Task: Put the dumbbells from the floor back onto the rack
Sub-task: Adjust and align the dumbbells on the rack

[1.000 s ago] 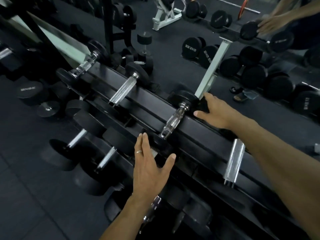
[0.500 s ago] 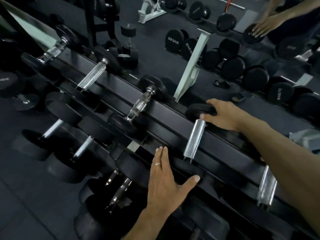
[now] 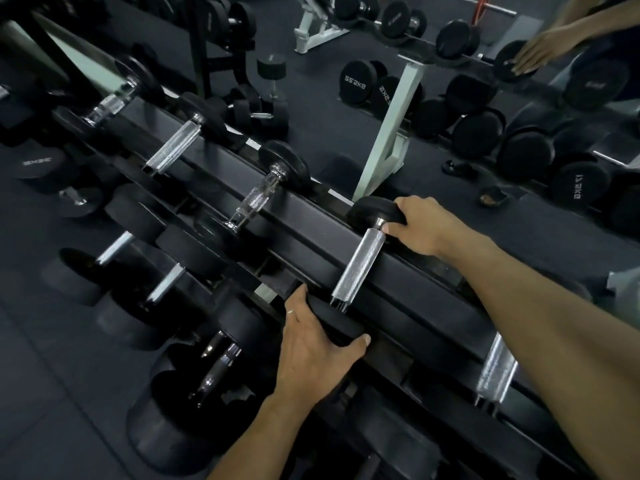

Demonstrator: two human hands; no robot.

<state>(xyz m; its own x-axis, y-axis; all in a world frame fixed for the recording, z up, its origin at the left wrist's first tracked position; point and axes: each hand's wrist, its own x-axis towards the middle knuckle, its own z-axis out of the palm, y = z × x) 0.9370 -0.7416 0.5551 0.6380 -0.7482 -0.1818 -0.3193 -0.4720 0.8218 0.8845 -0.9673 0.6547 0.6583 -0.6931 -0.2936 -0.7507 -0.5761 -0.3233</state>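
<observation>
The left hand curls fingers and thumb round the near head of the dumbbell, which lies across the rack top rails. The right hand grips its far head at the back edge, apparently to seat it squarely.

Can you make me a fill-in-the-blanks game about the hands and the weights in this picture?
1. The left hand grips the near black end of the dumbbell, and the right hand grips its ____ end.
2. The dumbbell's bare middle handle is coloured ____.
3. The dumbbell lies across the top of the black ____.
4. A thin ____ sits on a finger of the left hand.

Missing words: far; silver; rack; ring
</observation>
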